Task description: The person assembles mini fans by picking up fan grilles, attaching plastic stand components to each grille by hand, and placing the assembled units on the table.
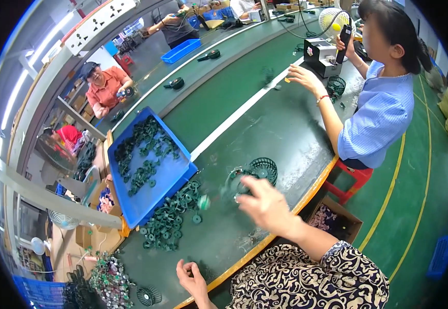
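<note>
Green bench [285, 123]: slotted round guard [264, 167] just beyond right-hand fingers [253, 186].

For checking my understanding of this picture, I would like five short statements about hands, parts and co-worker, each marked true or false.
1. The blue tray holds small dark green parts. True.
2. The loose pile of parts on the table lies right of the person's right hand. False: the pile lies left of that hand.
3. The co-worker in the light blue shirt holds a black tool. True.
4. The person's left hand is inside the tray. False: it is near the table's orange edge.
5. The person's own sleeve is plain red. False: it has a dark and cream pattern.
</note>
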`<action>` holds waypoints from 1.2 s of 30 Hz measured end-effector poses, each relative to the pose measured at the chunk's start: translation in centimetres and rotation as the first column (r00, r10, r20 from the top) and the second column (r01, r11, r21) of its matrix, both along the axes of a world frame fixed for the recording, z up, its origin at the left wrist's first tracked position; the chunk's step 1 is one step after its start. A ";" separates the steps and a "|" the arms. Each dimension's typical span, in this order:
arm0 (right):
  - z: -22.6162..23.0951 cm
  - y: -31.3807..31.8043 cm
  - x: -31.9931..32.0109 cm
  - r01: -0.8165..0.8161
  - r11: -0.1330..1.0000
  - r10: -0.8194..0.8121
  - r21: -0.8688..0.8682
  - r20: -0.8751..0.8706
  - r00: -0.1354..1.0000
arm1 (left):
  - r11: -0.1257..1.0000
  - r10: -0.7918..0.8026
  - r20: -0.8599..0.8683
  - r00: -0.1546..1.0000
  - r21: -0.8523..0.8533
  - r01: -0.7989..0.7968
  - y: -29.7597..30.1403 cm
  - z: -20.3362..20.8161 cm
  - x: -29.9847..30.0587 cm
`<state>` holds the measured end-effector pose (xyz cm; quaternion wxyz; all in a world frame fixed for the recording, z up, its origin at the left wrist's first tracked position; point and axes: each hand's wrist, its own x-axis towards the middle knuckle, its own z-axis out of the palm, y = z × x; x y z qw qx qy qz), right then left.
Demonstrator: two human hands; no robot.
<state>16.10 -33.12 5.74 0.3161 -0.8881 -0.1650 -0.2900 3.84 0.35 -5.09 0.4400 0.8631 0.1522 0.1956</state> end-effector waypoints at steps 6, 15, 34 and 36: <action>-1.0 -5.2 2.7 0.174 0.970 -0.201 -0.168 -0.160 0.966 | 0.998 0.024 -0.005 1.000 0.061 -0.024 -1.1 0.1 0.8; -3.7 -12.8 11.5 0.428 0.803 -0.459 -0.415 0.027 0.888 | 0.967 0.222 0.079 0.972 -0.146 -0.210 4.7 0.5 -1.5; -3.8 1.9 7.0 -0.145 0.971 0.083 -0.191 -0.298 0.951 | 0.702 0.614 0.115 0.781 0.371 -0.608 23.0 0.0 -9.9; -3.9 3.7 6.8 -0.197 0.966 0.147 -0.169 -0.268 0.952 | 0.804 0.548 0.020 0.836 0.265 -0.533 21.2 0.2 -9.3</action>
